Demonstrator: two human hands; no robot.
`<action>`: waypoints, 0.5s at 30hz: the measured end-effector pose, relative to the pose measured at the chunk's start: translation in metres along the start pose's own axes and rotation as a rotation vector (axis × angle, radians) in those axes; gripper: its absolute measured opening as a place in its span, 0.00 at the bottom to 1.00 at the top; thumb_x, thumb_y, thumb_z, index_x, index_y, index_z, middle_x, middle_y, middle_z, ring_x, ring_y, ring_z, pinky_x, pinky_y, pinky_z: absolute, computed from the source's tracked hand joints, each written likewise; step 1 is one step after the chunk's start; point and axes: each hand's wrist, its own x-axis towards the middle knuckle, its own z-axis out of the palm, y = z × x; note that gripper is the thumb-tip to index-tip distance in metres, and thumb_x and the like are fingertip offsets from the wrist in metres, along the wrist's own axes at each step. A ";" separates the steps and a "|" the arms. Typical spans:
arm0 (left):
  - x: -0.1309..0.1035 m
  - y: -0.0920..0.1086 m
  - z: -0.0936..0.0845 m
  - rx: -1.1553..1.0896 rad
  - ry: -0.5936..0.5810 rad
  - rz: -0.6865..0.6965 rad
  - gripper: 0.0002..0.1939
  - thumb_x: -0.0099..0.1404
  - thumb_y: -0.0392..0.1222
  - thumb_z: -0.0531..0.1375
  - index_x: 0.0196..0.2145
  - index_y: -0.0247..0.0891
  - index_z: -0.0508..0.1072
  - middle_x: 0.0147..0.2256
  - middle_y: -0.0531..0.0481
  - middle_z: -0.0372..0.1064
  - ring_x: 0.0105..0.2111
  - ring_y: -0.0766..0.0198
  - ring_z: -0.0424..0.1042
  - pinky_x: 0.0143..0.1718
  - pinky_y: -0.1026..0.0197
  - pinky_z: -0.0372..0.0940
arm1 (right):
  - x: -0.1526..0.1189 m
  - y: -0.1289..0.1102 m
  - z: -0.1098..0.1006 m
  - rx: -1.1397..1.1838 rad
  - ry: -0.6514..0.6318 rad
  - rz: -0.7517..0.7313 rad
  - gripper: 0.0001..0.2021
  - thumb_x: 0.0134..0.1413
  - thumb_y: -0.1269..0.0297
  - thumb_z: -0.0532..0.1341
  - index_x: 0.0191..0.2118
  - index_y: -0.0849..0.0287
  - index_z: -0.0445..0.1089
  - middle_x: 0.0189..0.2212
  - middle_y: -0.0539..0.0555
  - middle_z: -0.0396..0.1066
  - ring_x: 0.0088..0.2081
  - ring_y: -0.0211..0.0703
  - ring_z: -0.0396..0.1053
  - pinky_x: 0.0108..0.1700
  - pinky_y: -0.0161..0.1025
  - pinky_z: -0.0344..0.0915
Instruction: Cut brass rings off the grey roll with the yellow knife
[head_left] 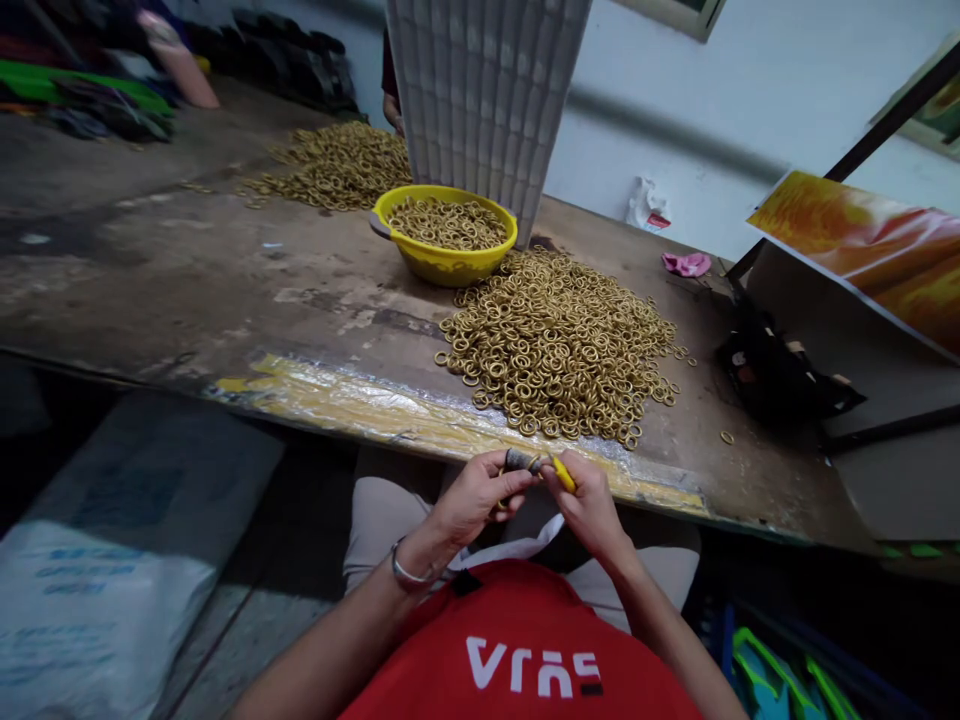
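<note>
My left hand [474, 498] is closed around a short dark grey cylinder [517, 460], just off the table's front edge. A brass-coloured ring [535, 465] appears to sit at the cylinder's right end. In my right hand [590, 502] is a small yellow-handled tool [563, 475], its tip close to that ring; the tip is too small to make out. Another ring seems partly tucked under my left fingers. Just beyond both hands lies a large heap of brass-coloured rings [562, 345] on the table.
Behind the heap, a yellow basin [450, 270] full of rings stands against a tall grey ribbed panel [480, 90]. A second ring pile [345, 165] lies farther left, near another person's hand [393, 112]. At right are a black bag [780, 370] and a pink cloth [686, 264].
</note>
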 end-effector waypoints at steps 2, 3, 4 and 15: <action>-0.001 0.001 -0.001 0.104 0.056 0.033 0.19 0.52 0.53 0.68 0.31 0.33 0.73 0.17 0.56 0.61 0.15 0.74 0.56 0.13 0.72 0.49 | -0.005 0.000 -0.002 -0.197 -0.037 -0.058 0.08 0.57 0.72 0.54 0.33 0.59 0.70 0.28 0.52 0.67 0.32 0.40 0.65 0.35 0.35 0.58; -0.001 0.002 -0.002 0.157 0.076 0.051 0.19 0.53 0.53 0.67 0.30 0.33 0.72 0.17 0.56 0.62 0.14 0.73 0.56 0.13 0.72 0.50 | -0.007 0.000 -0.003 -0.277 -0.059 -0.064 0.10 0.53 0.76 0.53 0.35 0.59 0.71 0.30 0.53 0.68 0.33 0.41 0.66 0.36 0.35 0.58; -0.001 0.002 -0.003 0.205 0.088 0.066 0.18 0.54 0.53 0.66 0.30 0.33 0.72 0.16 0.56 0.62 0.14 0.73 0.56 0.14 0.71 0.51 | -0.008 0.000 -0.003 -0.350 -0.082 -0.059 0.13 0.50 0.78 0.53 0.37 0.59 0.71 0.31 0.53 0.69 0.34 0.42 0.66 0.37 0.35 0.58; 0.001 0.006 -0.004 0.472 0.077 0.149 0.12 0.58 0.47 0.62 0.25 0.35 0.69 0.16 0.56 0.62 0.14 0.72 0.57 0.15 0.70 0.52 | -0.001 -0.004 0.001 -0.773 -0.193 0.077 0.13 0.52 0.79 0.54 0.40 0.58 0.69 0.36 0.55 0.71 0.35 0.42 0.68 0.35 0.36 0.58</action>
